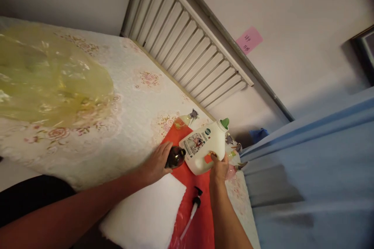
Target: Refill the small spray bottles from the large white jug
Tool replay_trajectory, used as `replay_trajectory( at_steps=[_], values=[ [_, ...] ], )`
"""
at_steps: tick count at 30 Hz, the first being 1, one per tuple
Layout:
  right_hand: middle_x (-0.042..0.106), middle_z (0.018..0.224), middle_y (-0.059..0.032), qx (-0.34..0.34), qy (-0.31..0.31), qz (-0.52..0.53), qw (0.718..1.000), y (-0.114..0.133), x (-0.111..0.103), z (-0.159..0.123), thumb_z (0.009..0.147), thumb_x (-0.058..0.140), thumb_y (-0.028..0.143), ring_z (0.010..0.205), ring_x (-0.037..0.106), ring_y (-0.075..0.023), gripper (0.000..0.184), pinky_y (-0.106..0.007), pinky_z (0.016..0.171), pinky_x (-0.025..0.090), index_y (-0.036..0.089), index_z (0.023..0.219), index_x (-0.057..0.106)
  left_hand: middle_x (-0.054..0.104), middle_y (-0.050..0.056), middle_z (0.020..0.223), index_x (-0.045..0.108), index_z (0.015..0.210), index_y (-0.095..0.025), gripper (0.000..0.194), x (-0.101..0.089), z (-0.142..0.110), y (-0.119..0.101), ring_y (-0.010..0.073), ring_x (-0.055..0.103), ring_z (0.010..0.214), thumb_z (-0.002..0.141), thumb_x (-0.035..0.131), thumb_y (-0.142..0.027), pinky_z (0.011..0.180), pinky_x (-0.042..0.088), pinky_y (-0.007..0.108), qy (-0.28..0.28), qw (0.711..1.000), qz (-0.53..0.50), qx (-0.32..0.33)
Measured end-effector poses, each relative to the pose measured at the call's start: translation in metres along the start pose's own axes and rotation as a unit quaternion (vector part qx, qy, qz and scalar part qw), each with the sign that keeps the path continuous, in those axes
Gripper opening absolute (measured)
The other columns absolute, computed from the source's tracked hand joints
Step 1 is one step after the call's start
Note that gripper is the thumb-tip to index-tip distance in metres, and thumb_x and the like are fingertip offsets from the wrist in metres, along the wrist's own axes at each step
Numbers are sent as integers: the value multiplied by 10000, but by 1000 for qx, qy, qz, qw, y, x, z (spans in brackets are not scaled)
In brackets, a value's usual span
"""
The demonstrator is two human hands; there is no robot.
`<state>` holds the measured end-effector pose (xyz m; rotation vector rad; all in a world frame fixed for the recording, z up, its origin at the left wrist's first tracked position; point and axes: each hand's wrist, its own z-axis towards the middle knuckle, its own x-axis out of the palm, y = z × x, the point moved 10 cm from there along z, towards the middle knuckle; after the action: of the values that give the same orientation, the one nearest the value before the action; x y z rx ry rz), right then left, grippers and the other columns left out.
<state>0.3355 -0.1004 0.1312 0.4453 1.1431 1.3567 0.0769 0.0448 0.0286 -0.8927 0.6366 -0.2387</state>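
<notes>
My left hand (159, 163) is wrapped round a dark brown bottle (175, 158) whose neck has no cap or pump on it. In my right hand (218, 166) is a large white detergent jug (206, 144), gripped by its handle. The jug has a printed label and a green spout (224, 123) at its mouth, and it stands close beside the brown bottle. A black pump top (196, 202) with a pale dip tube lies on the red plastic sheet (201, 186) below the jug.
White paper towels (149, 214) lie nearest me. A spray bottle (183, 120) and several other bottles surround the jug. A yellow plastic bag (55, 78) covers the left of the flowered tablecloth (131, 132). A radiator (187, 42) stands behind; a blue curtain (309, 163) hangs right.
</notes>
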Motion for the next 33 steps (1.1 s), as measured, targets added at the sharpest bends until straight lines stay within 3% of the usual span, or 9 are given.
replay_trajectory(
  at_steps=[5,12,15,17,20,24,29,33],
  values=[
    [713,943,-38,38,-14,19,999,-18,2,-13,676,609,377,784,628,-199,505,-313,710,499,189,1145,624,420,200,1517,271,1500,-176,865,-10,-17,-18,365,384,1432,753,706,-147,1183,349,559,-20,997,62,34],
    [730,983,-67,60,62,13,996,-16,2,-19,684,648,416,846,656,-223,487,-304,724,504,200,1120,637,486,215,1374,331,1424,-97,603,-29,-46,-20,359,465,1302,863,539,-170,1127,404,540,-68,981,179,-32],
    [719,1050,-91,63,71,-10,995,-18,-18,-23,703,648,482,914,662,-233,623,-306,761,510,171,1241,591,535,192,1268,435,1302,-111,448,-29,-61,-23,343,489,1232,866,513,-174,1097,423,528,-51,975,211,-43],
    [717,991,-88,73,69,-35,994,-27,-37,-28,742,602,499,870,665,-227,656,-314,751,509,141,1290,555,560,163,1204,497,1198,-142,332,-25,-68,-27,320,503,1188,867,503,-166,1071,440,501,-25,974,221,-35],
    [705,803,-45,84,100,-77,988,-44,-56,-45,724,613,459,750,648,-226,485,-321,705,496,152,1096,660,578,143,1127,560,1057,-154,187,-17,-71,-35,302,515,1113,881,497,-165,1011,460,468,25,966,258,-18],
    [692,695,-23,93,172,-133,972,-66,-63,-84,674,687,432,689,640,-229,242,-311,657,463,211,773,676,584,129,1037,601,955,-152,142,-8,-72,-41,292,514,1009,924,469,-194,944,459,454,68,937,341,-17],
    [638,575,-11,112,225,-190,949,-85,-58,-124,684,712,510,601,611,-221,316,-288,565,370,244,589,569,592,121,1017,609,944,-151,156,-8,-72,-48,275,514,1009,933,455,-171,931,443,417,70,926,372,-9],
    [583,500,15,124,246,-195,941,-88,-50,-135,680,719,460,567,584,-205,380,-274,528,325,261,486,460,593,120,1005,610,925,-153,160,-9,-72,-51,276,515,1005,928,450,-150,920,442,413,67,922,381,-6]
  ],
)
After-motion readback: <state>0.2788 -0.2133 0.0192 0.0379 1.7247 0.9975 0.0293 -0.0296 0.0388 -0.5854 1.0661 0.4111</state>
